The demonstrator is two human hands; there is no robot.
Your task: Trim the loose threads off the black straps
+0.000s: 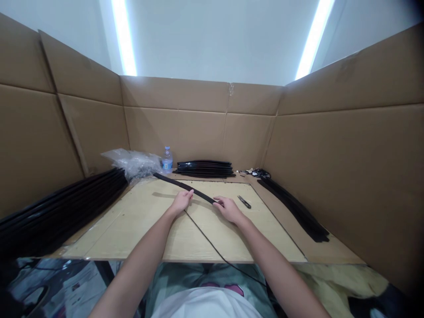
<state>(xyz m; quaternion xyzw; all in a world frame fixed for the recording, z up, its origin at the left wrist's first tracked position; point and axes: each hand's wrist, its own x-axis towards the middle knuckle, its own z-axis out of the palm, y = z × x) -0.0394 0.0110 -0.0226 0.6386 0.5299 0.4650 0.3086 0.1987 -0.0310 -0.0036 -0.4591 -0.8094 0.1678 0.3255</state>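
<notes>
Both hands pinch a black strip (185, 187) lying flat on the surface (149, 221): left hand (181, 202) mid-strip, right hand (228, 208) at its near end; scissors (244, 202) lie at 3 o'clock.

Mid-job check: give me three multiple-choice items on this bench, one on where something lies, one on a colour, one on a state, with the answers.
1. Where do the scissors lie?
A. On the board right of the right hand
B. On the strip stack at the back
C. Inside the plastic bag

2. What colour is the strip under both hands?
A. White
B. Black
C. Yellow

3. How is the water bottle standing?
A. On its side
B. Upside down
C. Upright

Answers: 1 A, they rest on the wooden board just past that hand. 2 B, the strip is black, with the left hand on it. 3 C, it stands upright against the cardboard wall.
</notes>
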